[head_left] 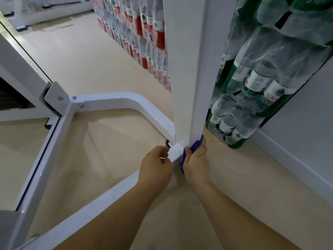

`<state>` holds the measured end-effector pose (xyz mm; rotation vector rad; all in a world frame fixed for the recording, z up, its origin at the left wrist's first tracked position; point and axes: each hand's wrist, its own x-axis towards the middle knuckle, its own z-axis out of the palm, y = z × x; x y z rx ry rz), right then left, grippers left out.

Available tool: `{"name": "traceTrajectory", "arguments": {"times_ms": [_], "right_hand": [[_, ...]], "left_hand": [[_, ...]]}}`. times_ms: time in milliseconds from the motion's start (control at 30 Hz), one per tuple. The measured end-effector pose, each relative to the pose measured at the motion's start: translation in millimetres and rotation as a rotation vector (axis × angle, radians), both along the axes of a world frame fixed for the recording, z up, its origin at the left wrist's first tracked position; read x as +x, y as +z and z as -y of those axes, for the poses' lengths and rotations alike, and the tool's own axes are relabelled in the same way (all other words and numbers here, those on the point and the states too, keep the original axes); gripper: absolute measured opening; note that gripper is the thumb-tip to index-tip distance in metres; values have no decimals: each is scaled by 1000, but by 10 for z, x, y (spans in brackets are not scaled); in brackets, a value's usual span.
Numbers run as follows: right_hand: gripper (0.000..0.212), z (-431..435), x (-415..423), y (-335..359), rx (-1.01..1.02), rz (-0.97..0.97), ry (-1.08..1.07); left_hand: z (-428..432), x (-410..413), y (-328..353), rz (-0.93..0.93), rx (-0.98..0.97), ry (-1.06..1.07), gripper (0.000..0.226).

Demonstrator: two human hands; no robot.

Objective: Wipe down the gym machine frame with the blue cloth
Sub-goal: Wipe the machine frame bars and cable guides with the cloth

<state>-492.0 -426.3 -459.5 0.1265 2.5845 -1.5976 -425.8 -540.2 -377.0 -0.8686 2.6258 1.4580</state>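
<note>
The white gym machine frame [115, 101] lies low on the beige floor, with a tall white upright post [196, 69] rising from its corner joint. My right hand [197, 160] grips the blue cloth [195, 147] and presses it against the foot of the post; only a strip of cloth shows between thumb and fingers. My left hand [156, 165] is loosely curled beside the corner joint, its fingertips at the joint's left face, and I cannot tell whether it holds anything.
Shrink-wrapped packs of green-label water bottles [255, 83] are stacked right behind the post against the wall. Red-label bottle packs [144, 38] line the far side. A mirror [19, 56] with a hinged bracket [55, 98] stands at left. White skirting [295, 165] runs along the right wall.
</note>
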Motion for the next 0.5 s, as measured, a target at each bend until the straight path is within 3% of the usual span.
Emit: {"name": "traceTrajectory", "arguments": {"times_ms": [133,233,367,433,500], "right_hand": [[61,14,-54,-184,101,264,-80],[54,-58,-37,-275,194,207,5],[69,-104,-83,-435,301,429,143],[72,-133,-68,-447,270,416,132],[62,-222,-112,-451,407,374,153]], "left_hand": [[16,6,-27,10,31,-10,41],[65,43,-43,8,46,-3,40],[138,116,-111,36,25,-36,41],[171,151,-151,56,-6,-66,41],[177,183,-198,78,-54,-125,41]]}}
